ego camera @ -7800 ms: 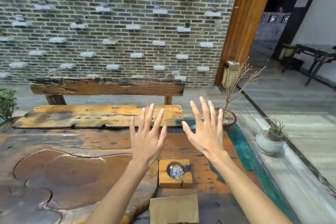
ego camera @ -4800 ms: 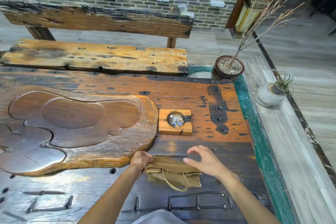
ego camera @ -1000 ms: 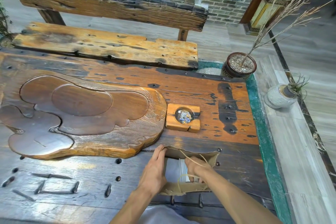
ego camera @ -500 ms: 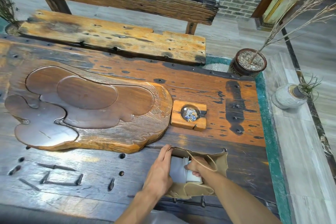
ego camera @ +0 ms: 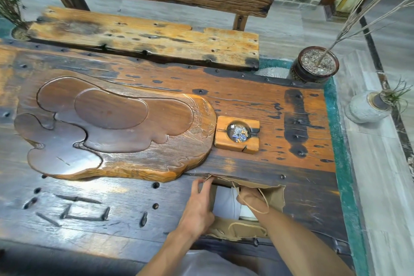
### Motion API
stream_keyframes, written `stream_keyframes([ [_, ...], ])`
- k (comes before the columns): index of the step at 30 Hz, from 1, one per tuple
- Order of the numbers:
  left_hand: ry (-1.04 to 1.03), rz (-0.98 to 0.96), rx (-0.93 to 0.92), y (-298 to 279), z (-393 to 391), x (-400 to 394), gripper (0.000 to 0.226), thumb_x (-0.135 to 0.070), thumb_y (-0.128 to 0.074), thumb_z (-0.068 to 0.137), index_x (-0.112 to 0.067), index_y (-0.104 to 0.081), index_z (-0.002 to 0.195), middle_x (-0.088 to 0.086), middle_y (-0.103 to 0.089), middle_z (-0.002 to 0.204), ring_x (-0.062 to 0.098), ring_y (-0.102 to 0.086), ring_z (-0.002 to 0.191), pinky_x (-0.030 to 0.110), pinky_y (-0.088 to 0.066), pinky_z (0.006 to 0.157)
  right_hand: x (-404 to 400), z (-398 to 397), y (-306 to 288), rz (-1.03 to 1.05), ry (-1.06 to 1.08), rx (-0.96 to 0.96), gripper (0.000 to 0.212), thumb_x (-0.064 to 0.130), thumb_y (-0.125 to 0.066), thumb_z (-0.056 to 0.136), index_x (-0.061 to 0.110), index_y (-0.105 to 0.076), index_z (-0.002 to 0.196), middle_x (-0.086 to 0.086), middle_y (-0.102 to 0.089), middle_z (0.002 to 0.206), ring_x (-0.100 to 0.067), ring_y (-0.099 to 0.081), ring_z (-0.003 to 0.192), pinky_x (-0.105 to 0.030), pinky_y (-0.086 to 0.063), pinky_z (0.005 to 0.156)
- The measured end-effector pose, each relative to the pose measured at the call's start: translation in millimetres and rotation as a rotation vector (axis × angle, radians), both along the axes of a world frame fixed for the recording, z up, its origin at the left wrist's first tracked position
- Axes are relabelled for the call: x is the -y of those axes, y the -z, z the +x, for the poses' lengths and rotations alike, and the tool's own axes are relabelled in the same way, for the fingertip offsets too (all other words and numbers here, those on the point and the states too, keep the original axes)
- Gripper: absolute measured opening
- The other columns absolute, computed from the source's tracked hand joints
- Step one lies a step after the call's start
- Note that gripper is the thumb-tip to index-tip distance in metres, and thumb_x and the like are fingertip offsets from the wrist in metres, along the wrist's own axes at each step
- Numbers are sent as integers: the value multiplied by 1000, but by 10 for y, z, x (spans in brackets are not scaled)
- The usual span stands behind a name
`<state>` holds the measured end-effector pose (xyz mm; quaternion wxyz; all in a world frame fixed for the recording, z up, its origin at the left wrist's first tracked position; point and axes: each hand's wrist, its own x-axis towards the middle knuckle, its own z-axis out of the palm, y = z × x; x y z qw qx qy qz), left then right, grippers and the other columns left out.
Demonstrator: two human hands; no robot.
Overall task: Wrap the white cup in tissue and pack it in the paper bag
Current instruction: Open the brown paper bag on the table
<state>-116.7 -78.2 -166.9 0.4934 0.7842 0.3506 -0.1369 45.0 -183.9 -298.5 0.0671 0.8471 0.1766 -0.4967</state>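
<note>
bright daylight | glare on table (ego camera: 67,228) (near edge) | wide-angle edge bending

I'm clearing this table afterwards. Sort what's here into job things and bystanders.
Job:
paper bag, held open by left hand
right hand inside the bag
white item in the bag

Bystanders:
wooden tray
ashtray
bench
plant pot
grey vase

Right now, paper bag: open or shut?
Open. The left hand holds one side of the paper bag mouth apart, the right hand reaches inside, and white material shows within.
</note>
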Motion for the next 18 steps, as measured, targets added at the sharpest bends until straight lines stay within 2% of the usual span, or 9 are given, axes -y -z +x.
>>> stream_keyframes([
  [3,-1,-22,-24,23,12,6,97,16,-51,68,-26,-22,150,-1,-16,150,20,-42,132,9,-33,90,20,50,-3,9,62,-38,16,17,-54,96,11,-64,107,-11,-63,119,-23,-62,107,-30,-50,91],
  [5,-15,-39,-11,67,6,5,97,16,-54,67,-24,-24,150,1,-24,146,20,-38,136,6,-28,93,29,50,-119,85,146,-86,12,15,-53,97,15,-61,89,-10,-62,99,-20,-61,82,-24,-49,73],
  [7,-27,-51,-5,88,-3,-2,97,17,-55,66,-23,-26,150,1,-28,145,20,-38,136,8,-29,94,71,39,-231,79,147,-123,21,14,-52,98,21,-53,79,-3,-49,72,-12,-45,59,-17,-38,49],
  [9,-24,-48,5,85,0,1,98,17,-53,66,-23,-25,151,2,-28,146,22,-38,136,14,-33,96,116,27,-350,98,199,-142,32,18,-52,99,19,-44,68,-2,-40,60,-10,-32,48,-16,-24,35],
  [11,-16,-48,13,94,5,13,98,17,-53,66,-24,-24,151,2,-29,146,22,-38,136,16,-34,97,148,62,-357,144,316,-195,37,17,-56,97,15,-41,64,-4,-39,55,-10,-33,42,-18,-22,34],
  [14,4,-45,23,87,-1,27,98,15,-55,66,-23,-24,151,2,-30,145,20,-37,136,13,-31,95,220,78,-554,213,446,-245,38,10,-58,96,13,-43,61,1,-46,39,-2,-39,28,-12,-29,33],
  [16,8,-54,32,91,3,25,98,15,-56,66,-23,-24,151,2,-31,143,20,-37,135,11,-30,94,273,95,-744,299,589,-282,32,5,-64,93,12,-48,66,-3,-52,50,-4,-48,39,-13,-41,40],
  [18,5,-64,33,90,11,7,98,15,-57,67,-23,-24,151,1,-29,143,19,-37,135,9,-31,90,346,101,-966,404,702,-346,23,5,-68,90,10,-52,76,-8,-55,66,-12,-54,55,-20,-52,53],
])
